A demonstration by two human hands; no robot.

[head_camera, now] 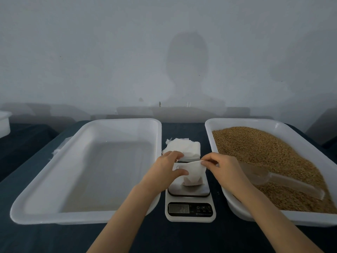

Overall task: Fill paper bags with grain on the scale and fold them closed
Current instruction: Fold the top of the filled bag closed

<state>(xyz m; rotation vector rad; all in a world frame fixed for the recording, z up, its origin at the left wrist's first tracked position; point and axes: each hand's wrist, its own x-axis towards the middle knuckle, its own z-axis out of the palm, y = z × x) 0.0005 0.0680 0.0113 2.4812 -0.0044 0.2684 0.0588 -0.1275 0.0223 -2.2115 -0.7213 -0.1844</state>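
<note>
Gripping bag between left hand, right hand, atop scale

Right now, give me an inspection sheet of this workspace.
Surface: table under a dark blue cloth.
Job's things: scale in the middle, display unreadable; bag on its platform, some grain inside, top open; stack of bags behind it; empty tray left; grain tray right, with a scoop lying on the grain.
Clutter: white tub at far left edge.
Grippers: left hand and right hand pinch the bag's rim.
Cables: nothing seen.
Surroundings: plain grey wall.
</note>
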